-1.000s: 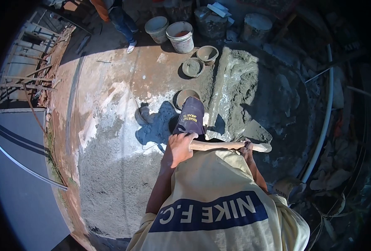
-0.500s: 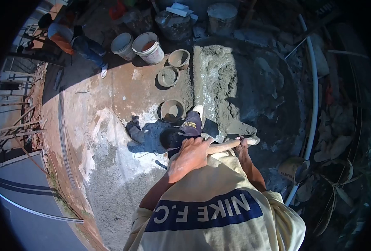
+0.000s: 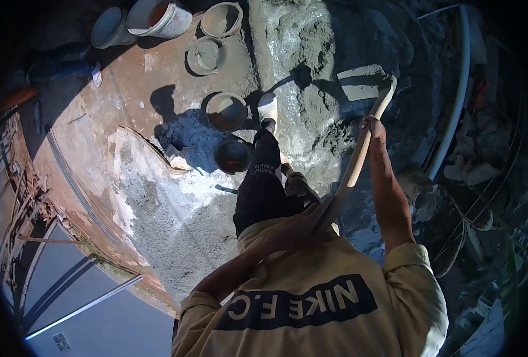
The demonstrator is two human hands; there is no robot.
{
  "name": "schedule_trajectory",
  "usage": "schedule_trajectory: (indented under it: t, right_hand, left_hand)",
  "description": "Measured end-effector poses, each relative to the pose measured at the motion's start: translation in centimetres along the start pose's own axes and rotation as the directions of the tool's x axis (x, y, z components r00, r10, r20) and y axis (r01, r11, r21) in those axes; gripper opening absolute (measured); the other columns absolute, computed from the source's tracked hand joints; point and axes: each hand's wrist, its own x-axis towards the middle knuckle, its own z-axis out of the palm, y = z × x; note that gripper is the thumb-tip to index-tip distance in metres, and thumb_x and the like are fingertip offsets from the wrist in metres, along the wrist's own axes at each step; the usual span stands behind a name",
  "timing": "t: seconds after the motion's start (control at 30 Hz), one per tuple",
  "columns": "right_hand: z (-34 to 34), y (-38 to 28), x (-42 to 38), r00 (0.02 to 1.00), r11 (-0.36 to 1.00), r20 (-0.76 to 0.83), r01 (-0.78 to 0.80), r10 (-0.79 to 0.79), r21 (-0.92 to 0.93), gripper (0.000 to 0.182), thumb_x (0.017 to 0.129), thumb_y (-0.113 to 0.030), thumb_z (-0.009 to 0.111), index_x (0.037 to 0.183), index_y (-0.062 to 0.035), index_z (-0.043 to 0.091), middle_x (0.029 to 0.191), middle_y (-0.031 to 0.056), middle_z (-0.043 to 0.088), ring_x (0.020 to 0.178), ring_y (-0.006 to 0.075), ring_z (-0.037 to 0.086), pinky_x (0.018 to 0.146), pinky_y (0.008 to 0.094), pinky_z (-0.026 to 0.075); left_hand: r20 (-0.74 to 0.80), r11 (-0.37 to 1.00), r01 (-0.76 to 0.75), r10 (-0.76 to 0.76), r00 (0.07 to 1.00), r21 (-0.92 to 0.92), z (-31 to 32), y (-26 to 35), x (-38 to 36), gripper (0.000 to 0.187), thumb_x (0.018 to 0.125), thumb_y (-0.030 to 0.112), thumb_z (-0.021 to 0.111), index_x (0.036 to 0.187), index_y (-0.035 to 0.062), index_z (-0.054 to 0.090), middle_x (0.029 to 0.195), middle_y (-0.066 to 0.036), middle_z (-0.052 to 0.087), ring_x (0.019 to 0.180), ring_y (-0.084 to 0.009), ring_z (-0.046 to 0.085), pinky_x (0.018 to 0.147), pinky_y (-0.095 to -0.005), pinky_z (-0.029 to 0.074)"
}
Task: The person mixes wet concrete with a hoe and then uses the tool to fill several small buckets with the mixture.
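A hoe (image 3: 357, 157) with a wooden handle slants up to the right, its wide, mortar-coated blade (image 3: 360, 84) raised over the wet mortar. My right hand (image 3: 373, 127) is wrapped round the handle just below the blade, with the arm stretched forward. In shadow by my waist, my left hand (image 3: 311, 221) is closed on the handle's lower part; its fingers are dim. Wet grey mortar (image 3: 317, 56) lies in a long strip beyond my feet. One foot, in a pale shoe (image 3: 267, 106), stands at the mortar's left edge.
Left of the mortar stand round tubs, one (image 3: 226, 111) near my foot and another (image 3: 221, 21) farther off. A dark bucket (image 3: 233, 156) is beside my leg. White buckets (image 3: 159, 19) stand at the top left, near another person's legs (image 3: 62, 62). A pale pipe (image 3: 458, 98) runs along the right.
The hoe has swung from nearly level at my waist to a forward slant, its blade now lifted ahead. My right hand has moved forward with it. The view has tilted down and turned.
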Motion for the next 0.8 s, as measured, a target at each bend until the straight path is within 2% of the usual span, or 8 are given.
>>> schedule_trajectory:
  t: [0.07, 0.17, 0.27, 0.33, 0.37, 0.57, 0.73, 0.8]
  right_hand:
    - [1.2, -4.5, 0.5, 0.987, 0.989, 0.115, 0.124, -0.114, -0.08, 0.008, 0.086, -0.007, 0.053, 0.088, 0.0014, 0.053, 0.065, 0.0027, 0.048, 0.053, 0.0123, 0.047, 0.05, 0.0248, 0.039]
    - [4.5, -10.0, 0.9, 0.954, 0.974, 0.243, 0.202, -0.174, -0.099, 0.006, 0.083, -0.001, 0.054, 0.085, 0.0041, 0.056, 0.066, 0.0059, 0.052, 0.054, 0.0138, 0.05, 0.05, 0.0265, 0.041]
    - [7.9, -12.4, 4.7, 0.945, 0.951, 0.215, 0.279, -0.248, -0.13, 0.015, 0.085, -0.003, 0.053, 0.096, 0.0059, 0.054, 0.074, 0.0083, 0.055, 0.056, 0.0139, 0.051, 0.05, 0.0274, 0.042]
    - [10.4, -13.6, 8.2, 0.92, 0.932, 0.254, 0.339, -0.3, -0.127, 0.017, 0.085, -0.004, 0.053, 0.098, 0.0059, 0.054, 0.076, 0.0092, 0.056, 0.057, 0.014, 0.051, 0.05, 0.0278, 0.042]
    - [12.2, -13.8, 10.5, 0.899, 0.915, 0.28, 0.383, -0.338, -0.124, 0.019, 0.085, -0.005, 0.054, 0.1, 0.0058, 0.053, 0.078, 0.0101, 0.057, 0.058, 0.0142, 0.052, 0.05, 0.0282, 0.042]
    - [17.1, -9.9, 27.3, 0.843, 0.865, 0.404, 0.46, -0.354, -0.202, 0.018, 0.085, -0.009, 0.055, 0.098, 0.0038, 0.056, 0.073, 0.0068, 0.053, 0.054, 0.0148, 0.051, 0.046, 0.0292, 0.042]
    - [13.3, 1.6, 35.1, 0.957, 0.842, 0.289, 0.163, -0.009, -0.514, 0.015, 0.078, -0.009, 0.063, 0.088, -0.0066, 0.052, 0.066, 0.0028, 0.051, 0.046, 0.0131, 0.048, 0.039, 0.029, 0.04]
    - [11.6, 5.6, 35.2, 0.963, 0.863, 0.257, 0.057, 0.086, -0.502, 0.018, 0.076, -0.009, 0.063, 0.09, -0.0065, 0.052, 0.065, 0.0025, 0.05, 0.045, 0.013, 0.046, 0.039, 0.029, 0.04]
  left_hand:
    - [-0.06, 0.953, -0.172, 0.162, 0.985, -0.249, -0.6, -3.7, 1.6, 0.066, 0.089, 0.024, 0.059, 0.141, 0.0034, 0.025, 0.112, -0.019, 0.055, 0.091, -0.0242, 0.061, 0.076, -0.0362, 0.05]
    - [-0.051, 0.889, 0.285, -0.324, 0.945, -0.358, -7.6, -7.6, 3.7, 0.047, 0.089, 0.02, 0.06, 0.13, 0.0023, 0.045, 0.092, -0.013, 0.063, 0.08, -0.0168, 0.061, 0.073, -0.0283, 0.049]
    - [-0.431, 0.903, 0.345, -0.425, 0.796, -0.255, -11.6, -18.8, 5.6, 0.033, 0.087, 0.026, 0.06, 0.11, 0.001, 0.058, 0.093, -0.018, 0.065, 0.083, -0.0298, 0.065, 0.071, -0.0368, 0.049]
    - [-0.665, 0.937, 0.169, -0.337, 0.667, -0.306, -13.8, -28.0, 7.2, 0.03, 0.088, 0.026, 0.061, 0.108, 0.004, 0.06, 0.081, -0.01, 0.065, 0.062, -0.0158, 0.062, 0.052, -0.0293, 0.049]
    - [-0.598, 0.8, 0.207, -0.567, 0.566, -0.563, -16.0, -29.7, 8.7, 0.032, 0.09, 0.032, 0.058, 0.107, 0.0047, 0.061, 0.078, -0.007, 0.063, 0.058, -0.0118, 0.06, 0.048, -0.0256, 0.049]
    - [-0.567, 0.606, 0.012, -0.749, 0.343, -0.795, -24.9, -48.9, 18.6, 0.056, 0.088, 0.049, 0.055, 0.11, -0.0017, 0.057, 0.08, -0.01, 0.063, 0.053, -0.0162, 0.059, 0.047, -0.0292, 0.051]
    - [-0.535, 0.45, -0.316, -0.796, 0.281, -0.835, -28.4, -55.3, 28.2, 0.063, 0.087, 0.046, 0.058, 0.124, -0.0032, 0.045, 0.119, -0.026, 0.05, 0.105, -0.041, 0.056, 0.079, -0.0465, 0.054]
    - [-0.488, 0.364, -0.396, -0.827, 0.279, -0.843, -29.3, -57.4, 30.6, 0.051, 0.088, 0.045, 0.055, 0.107, -0.0016, 0.054, 0.106, -0.02, 0.055, 0.102, -0.0376, 0.057, 0.084, -0.0495, 0.05]
